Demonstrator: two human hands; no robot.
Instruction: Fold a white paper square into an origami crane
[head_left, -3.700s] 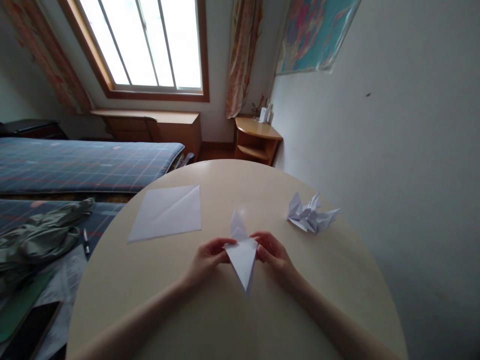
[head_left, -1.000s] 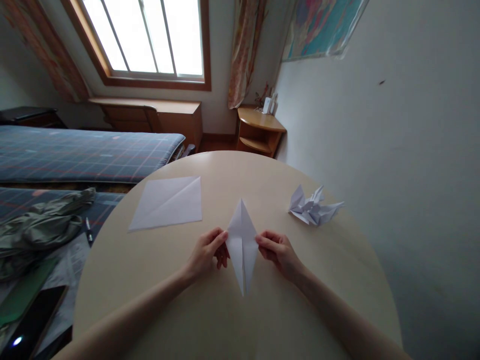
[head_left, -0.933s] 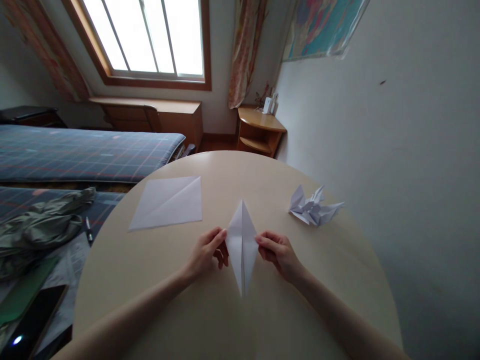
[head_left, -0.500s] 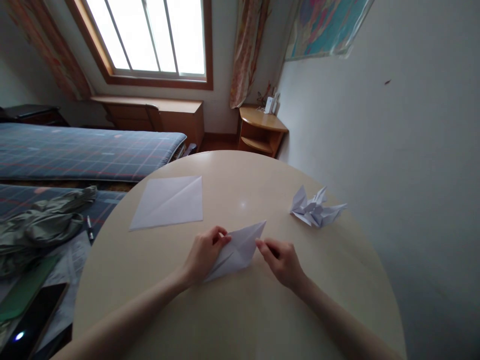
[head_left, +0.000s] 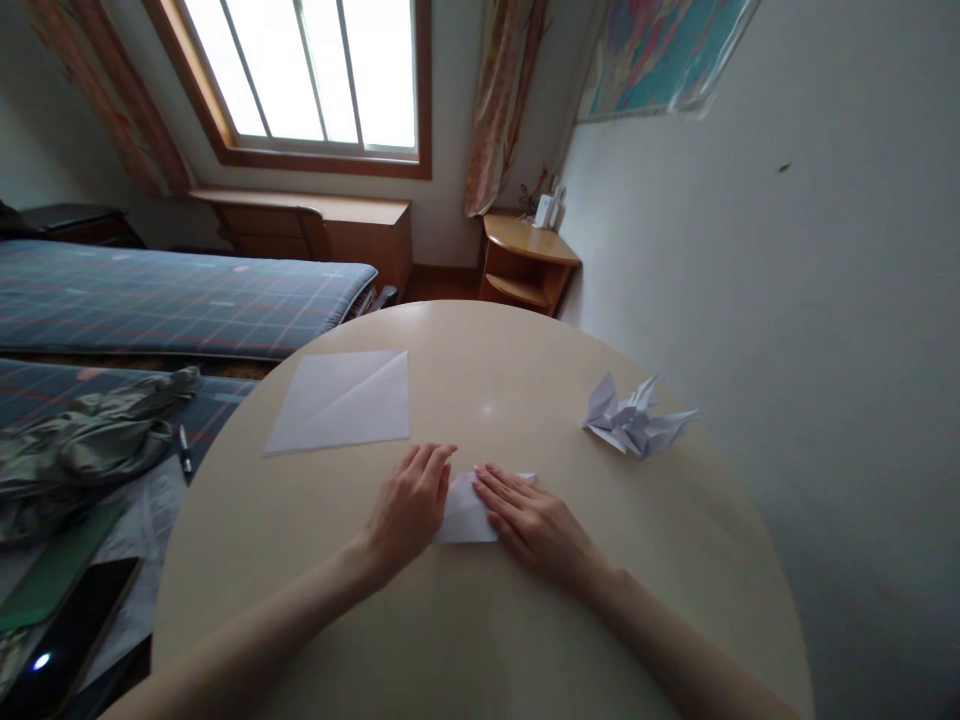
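A folded sheet of white paper point(head_left: 466, 518) lies on the round table between my hands, partly covered by them. My right hand point(head_left: 529, 520) rests flat across its right part, fingers stretched out and pressing on it. At the paper's left edge is my left hand point(head_left: 411, 505), its fingers extended and close together, the side of the hand touching or just beside the paper. Farther left lies a flat sheet of white paper point(head_left: 341, 402) with a diagonal crease. On the right stand folded white paper figures point(head_left: 636, 418), bunched together.
The round cream table point(head_left: 480, 640) stands close to the white wall point(head_left: 847, 350). To its left are a plaid mattress point(head_left: 180, 300), a crumpled green cloth point(head_left: 90, 440), a pen point(head_left: 185, 450) and a dark phone point(head_left: 71, 630). A corner shelf point(head_left: 529, 240) stands behind.
The paper has been turned and folded into a smaller shape. My right hand has gone from a pinch at its right edge to lying flat on top. My left fingers have straightened.
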